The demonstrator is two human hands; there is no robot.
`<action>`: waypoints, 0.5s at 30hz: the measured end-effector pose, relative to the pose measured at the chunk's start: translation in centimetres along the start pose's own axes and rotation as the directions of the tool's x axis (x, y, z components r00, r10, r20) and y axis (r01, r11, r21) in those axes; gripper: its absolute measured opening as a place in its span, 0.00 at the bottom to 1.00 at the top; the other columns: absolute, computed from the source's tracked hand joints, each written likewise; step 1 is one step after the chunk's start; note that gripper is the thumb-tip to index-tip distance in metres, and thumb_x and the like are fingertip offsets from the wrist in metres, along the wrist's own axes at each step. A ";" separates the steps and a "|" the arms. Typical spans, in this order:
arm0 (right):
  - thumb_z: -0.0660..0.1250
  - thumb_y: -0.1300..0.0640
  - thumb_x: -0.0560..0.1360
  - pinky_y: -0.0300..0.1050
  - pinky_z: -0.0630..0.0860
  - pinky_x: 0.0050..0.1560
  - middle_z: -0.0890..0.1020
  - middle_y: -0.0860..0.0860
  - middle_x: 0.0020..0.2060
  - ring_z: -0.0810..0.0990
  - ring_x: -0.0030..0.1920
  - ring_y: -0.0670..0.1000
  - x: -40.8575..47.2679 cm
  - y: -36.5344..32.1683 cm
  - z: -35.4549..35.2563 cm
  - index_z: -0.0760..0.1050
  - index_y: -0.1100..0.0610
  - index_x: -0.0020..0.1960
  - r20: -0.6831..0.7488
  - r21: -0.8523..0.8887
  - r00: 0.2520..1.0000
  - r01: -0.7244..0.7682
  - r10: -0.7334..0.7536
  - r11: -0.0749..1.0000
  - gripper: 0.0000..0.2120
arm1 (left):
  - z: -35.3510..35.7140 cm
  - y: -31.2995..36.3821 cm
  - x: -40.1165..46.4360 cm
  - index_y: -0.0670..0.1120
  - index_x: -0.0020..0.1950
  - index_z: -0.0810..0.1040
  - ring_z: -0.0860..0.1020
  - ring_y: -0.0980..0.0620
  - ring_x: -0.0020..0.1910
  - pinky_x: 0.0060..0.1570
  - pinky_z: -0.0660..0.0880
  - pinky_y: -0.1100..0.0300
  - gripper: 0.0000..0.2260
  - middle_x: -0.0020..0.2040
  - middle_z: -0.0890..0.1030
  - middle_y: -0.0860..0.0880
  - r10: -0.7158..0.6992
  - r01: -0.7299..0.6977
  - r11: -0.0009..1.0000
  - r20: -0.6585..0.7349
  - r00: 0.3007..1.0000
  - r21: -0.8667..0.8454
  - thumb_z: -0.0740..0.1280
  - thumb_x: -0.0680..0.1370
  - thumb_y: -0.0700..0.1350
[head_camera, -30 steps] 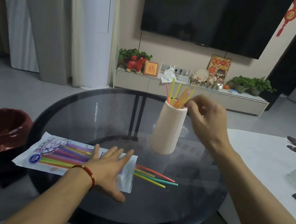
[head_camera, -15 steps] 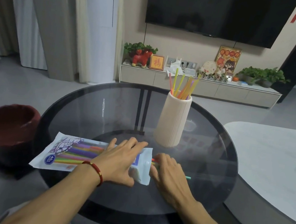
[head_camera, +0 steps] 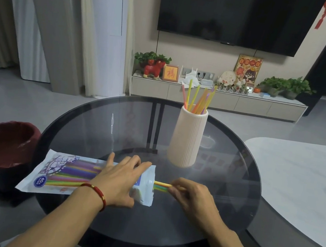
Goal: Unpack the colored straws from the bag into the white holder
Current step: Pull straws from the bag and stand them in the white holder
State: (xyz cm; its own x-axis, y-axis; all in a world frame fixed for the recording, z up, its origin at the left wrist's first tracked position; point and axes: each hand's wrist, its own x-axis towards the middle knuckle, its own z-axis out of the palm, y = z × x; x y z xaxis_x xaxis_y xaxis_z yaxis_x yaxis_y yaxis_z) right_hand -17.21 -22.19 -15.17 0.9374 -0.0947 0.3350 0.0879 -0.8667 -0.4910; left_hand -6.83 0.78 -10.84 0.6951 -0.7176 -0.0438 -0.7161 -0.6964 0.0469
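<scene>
Right hand [head_camera: 191, 197] fingers [head_camera: 176, 185] pinch a few straws [head_camera: 161, 186] at the bag [head_camera: 61, 173] mouth; left hand [head_camera: 119, 180] lies spread, pinning it to the bench [head_camera: 221, 195]. At one o'clock, the holder [head_camera: 187, 139] has several; most remain bagged.

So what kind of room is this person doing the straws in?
Most likely a home living room. A big television hangs on the wall above a low cabinet with potted plants, and the person works at a round glass table.
</scene>
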 end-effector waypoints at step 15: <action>0.52 0.35 0.84 0.50 0.69 0.35 0.79 0.46 0.40 0.79 0.38 0.56 -0.5 1.2 -1.9 0.61 0.46 0.48 0.159 -0.317 0.986 0.101 -0.052 0.943 0.16 | 0.2 -0.1 1.0 0.61 0.79 0.45 0.64 0.51 0.72 0.73 0.47 0.28 0.47 0.69 0.62 0.54 -0.089 0.089 0.996 -0.021 0.996 0.003 0.71 0.71 0.40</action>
State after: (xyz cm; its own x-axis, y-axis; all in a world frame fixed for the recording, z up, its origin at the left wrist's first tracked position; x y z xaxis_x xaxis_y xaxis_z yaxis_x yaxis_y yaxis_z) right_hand -18.18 -24.13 -14.37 0.9733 0.0300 0.2277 0.0711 -0.9821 -0.1745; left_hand -6.10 0.11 -11.13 0.7574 -0.6524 -0.0265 -0.6513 -0.7578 0.0394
